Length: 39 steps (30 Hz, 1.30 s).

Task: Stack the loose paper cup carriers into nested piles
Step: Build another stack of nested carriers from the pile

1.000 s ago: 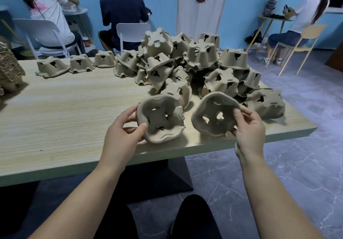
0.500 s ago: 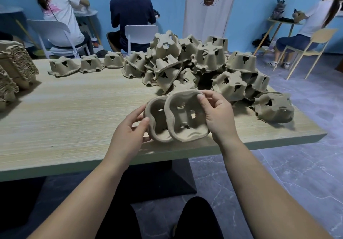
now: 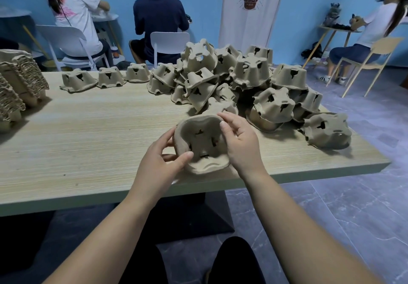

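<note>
Both hands are clamped on one brown paper cup carrier, right at the near edge of the wooden worktop. The carrier is tipped up so its hollow side faces the person. The left hand grips the left rim, with the thumb on the front and the fingers behind. The right hand grips the right rim, with the thumb bent over the top edge. The rim looks thick on the left side. I cannot tell if it is one carrier or two pushed together.

Just behind the hands sits a big heap of loose carriers - all jumbled, most of them upside down, some tipped over. Three more carriers stand in a row along the far edge, left of the heap. At the far left of the worktop there are tall nested piles, packed tight.

At the back, people sit on chairs by a blue wall - a white banner with a cup on it hangs there.
</note>
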Tool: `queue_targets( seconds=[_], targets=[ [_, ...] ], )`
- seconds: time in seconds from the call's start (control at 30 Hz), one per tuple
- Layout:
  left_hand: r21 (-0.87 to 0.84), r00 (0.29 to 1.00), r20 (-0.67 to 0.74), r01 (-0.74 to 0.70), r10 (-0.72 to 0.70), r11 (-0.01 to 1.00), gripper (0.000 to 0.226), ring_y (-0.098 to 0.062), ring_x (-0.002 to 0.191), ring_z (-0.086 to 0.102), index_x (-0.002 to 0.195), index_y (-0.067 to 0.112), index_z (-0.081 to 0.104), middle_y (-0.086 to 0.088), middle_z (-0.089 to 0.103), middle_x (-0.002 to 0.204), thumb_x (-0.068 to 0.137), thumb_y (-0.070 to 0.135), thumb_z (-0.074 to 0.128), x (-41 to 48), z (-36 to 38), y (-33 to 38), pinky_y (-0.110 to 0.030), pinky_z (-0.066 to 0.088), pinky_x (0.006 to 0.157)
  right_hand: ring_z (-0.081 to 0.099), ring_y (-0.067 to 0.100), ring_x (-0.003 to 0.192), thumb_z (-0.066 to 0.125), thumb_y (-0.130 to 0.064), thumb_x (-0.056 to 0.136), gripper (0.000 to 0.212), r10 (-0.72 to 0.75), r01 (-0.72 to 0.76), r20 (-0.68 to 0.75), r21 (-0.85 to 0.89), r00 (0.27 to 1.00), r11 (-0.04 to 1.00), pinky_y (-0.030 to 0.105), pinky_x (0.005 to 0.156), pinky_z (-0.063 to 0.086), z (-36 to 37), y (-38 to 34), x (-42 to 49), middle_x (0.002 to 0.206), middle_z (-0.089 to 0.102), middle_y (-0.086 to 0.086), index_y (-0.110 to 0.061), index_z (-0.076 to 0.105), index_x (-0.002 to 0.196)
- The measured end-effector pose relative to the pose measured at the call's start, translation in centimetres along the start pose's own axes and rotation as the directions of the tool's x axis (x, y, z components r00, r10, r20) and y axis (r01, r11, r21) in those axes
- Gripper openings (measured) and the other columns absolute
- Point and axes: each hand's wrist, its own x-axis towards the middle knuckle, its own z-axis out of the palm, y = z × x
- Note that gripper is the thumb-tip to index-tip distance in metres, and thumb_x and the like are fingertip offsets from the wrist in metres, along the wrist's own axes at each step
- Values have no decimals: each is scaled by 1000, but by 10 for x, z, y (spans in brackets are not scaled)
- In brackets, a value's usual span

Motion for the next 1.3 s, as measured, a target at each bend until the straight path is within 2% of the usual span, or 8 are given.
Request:
queue_targets(
  seconds=[0.2, 0.33, 0.47, 0.6, 0.87, 1.07, 1.2, 1.3],
  targets=[
    [-41, 1000, -23, -3, 2, 999, 50, -15, 94, 68, 111, 59, 58, 22, 64, 100, 83, 20, 72, -3, 1, -6, -43, 58, 82, 63, -5, 74, 72, -3, 78, 19, 245, -223, -57, 260, 968, 940, 12, 68, 49, -4, 7, 2, 86, 69, -3, -9, 68, 96],
    [-79, 997, -73, -9, 4, 997, 49, -19, 89, 70, 114, 52, 62, 19, 66, 97, 85, 14, 71, -4, -2, -8, -46, 59, 80, 63, 0, 77, 73, -13, 80, 13, 248, -231, -47, 232, 968, 945, 17, 70, 50, -2, 9, 6, 86, 70, -1, -14, 69, 91],
    [-103, 988, -151, 2, -18, 995, 47, -19, 88, 70, 120, 41, 62, 10, 66, 104, 86, 11, 69, -1, -15, -9, -36, 60, 75, 55, 9, 98, 73, -26, 81, 23, 101, -112, -107, -106, 989, 988, 26, 87, 48, -9, 21, 21, 109, 57, -5, -31, 59, 99],
    [-118, 978, -204, 22, -46, 993, 47, -13, 82, 71, 125, 34, 60, 6, 65, 110, 86, 10, 69, 5, -26, -9, -34, 59, 74, 35, 16, 128, 78, -35, 72, 67, 12, 9, 39, -486, 999, 874, 25, 106, 23, -12, 40, 52, 136, 42, 2, -19, 49, 130],
    [-121, 978, -204, 25, -49, 992, 46, -13, 81, 71, 122, 38, 60, 7, 65, 110, 86, 11, 69, 10, -29, -8, -37, 59, 77, 41, 20, 125, 80, -33, 70, 75, -45, 146, 177, -612, 983, 778, 28, 106, 24, -7, 54, 79, 133, 48, 2, -18, 46, 134],
    [-140, 977, -205, 30, -58, 990, 45, -14, 83, 71, 121, 37, 59, 8, 64, 110, 86, 10, 68, 10, -28, -7, -38, 59, 77, 54, 9, 107, 77, -33, 75, 60, 218, -184, 105, -264, 970, 947, 29, 94, 46, -38, 39, 51, 122, 54, -4, -25, 50, 128],
    [-136, 981, -183, 34, -59, 990, 47, -13, 84, 71, 126, 35, 60, 6, 63, 113, 86, 12, 69, 11, -22, -7, -36, 60, 75, 64, 19, 98, 64, -23, 87, 29, 456, -485, 178, 193, 872, 853, 34, 72, 59, -54, 25, 23, 116, 61, 7, -22, 56, 115],
    [-145, 987, -154, 33, -55, 989, 45, -11, 82, 71, 122, 38, 60, 7, 64, 110, 86, 11, 68, 11, -13, -5, -35, 60, 73, 66, 23, 88, 57, -23, 92, 17, 482, -529, 227, 250, 846, 811, 33, 67, 59, -51, 17, 10, 109, 64, 4, -25, 58, 109]
  ],
)
